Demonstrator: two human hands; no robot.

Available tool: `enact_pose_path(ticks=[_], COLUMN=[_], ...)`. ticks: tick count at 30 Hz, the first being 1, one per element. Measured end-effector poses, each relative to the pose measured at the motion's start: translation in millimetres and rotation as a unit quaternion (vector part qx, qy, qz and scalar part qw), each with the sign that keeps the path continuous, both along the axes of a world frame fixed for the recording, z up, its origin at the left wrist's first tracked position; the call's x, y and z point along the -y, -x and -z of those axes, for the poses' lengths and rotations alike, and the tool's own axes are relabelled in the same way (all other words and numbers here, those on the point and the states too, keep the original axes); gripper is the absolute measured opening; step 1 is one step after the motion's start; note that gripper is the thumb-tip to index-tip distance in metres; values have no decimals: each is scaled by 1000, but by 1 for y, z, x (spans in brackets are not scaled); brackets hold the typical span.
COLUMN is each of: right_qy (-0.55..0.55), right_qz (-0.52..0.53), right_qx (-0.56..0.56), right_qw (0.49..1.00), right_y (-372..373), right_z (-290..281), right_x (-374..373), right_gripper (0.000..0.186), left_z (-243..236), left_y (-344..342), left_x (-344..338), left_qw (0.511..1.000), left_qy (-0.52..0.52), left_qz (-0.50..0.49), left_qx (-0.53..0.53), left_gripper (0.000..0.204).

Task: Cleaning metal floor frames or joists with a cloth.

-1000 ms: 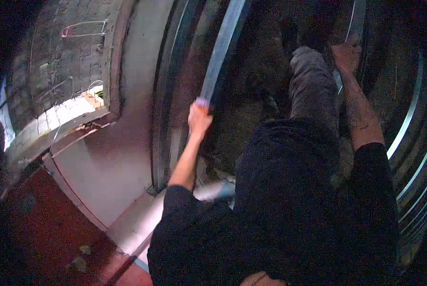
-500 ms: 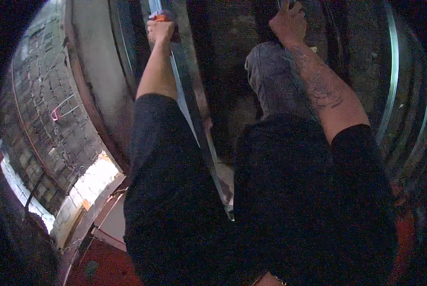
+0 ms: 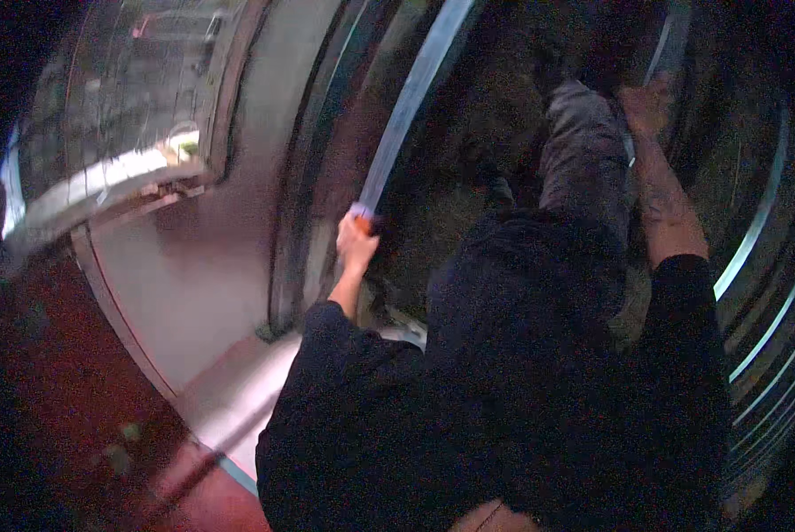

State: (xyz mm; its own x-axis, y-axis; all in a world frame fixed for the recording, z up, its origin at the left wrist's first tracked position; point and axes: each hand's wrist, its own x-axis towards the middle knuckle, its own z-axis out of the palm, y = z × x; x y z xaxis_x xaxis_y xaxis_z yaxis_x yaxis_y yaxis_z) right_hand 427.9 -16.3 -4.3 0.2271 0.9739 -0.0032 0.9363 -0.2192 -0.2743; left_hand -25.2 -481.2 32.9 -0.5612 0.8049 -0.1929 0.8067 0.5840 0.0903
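Near the middle of the view, my left hand (image 3: 356, 239) is closed on an orange fitting (image 3: 362, 222) on a long silvery metal rail (image 3: 408, 110) that runs up out of the top of the frame. Higher at the right, my right hand (image 3: 648, 108) is in shadow and blurred, closed round a second metal rail (image 3: 658, 49). My grey-trousered leg (image 3: 583, 151) is raised between the two rails, its foot hard to make out in the dark. A dark shoe (image 3: 495, 182) shows faintly lower down.
At the left are a concrete wall (image 3: 255, 133), an opening onto blockwork (image 3: 127, 89) with a bright lower edge, and a red floor (image 3: 78, 372) beside a pale concrete ledge (image 3: 242, 403). Several thin bright metal strips (image 3: 752, 230) run along the dark right side.
The view swung half a second ago and has swung back. Both hands showed higher in the picture then; my left hand now appears lower again, still on the orange fitting.
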Motion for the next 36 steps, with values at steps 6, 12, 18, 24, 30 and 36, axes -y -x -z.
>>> enact_pose_path(ticks=[6, 12, 18, 24, 30, 36], right_qy=[-242, -75, -113, 6, 32, -32], right_qz=[-254, 15, -40, -237, 60, 11], right_qx=[389, 135, 78, 367, -6, 86], right_qw=[852, 988, 990, 899, 998, 996], right_y=[-13, 13, 2, -2, 28, 16], right_z=[72, 42, 68, 60, -1, 11], right_x=[-31, -9, -32, -26, -21, -18], right_gripper=[93, 54, 33, 52, 75, 75], left_z=[1, 9, 43, 51, 44, 43], left_y=[41, 17, -23, -65, -58, -45], left_x=[152, -67, -382, -578, -583, -370], left_qw=[947, 994, 980, 995, 991, 984], left_qy=[232, 78, -123, -73, -74, -132], left_qz=[-210, 78, 140, 65, 110, 104], left_qx=[-74, -11, -73, -32, -2, -56], left_gripper=[78, 37, 56, 59, 60, 64])
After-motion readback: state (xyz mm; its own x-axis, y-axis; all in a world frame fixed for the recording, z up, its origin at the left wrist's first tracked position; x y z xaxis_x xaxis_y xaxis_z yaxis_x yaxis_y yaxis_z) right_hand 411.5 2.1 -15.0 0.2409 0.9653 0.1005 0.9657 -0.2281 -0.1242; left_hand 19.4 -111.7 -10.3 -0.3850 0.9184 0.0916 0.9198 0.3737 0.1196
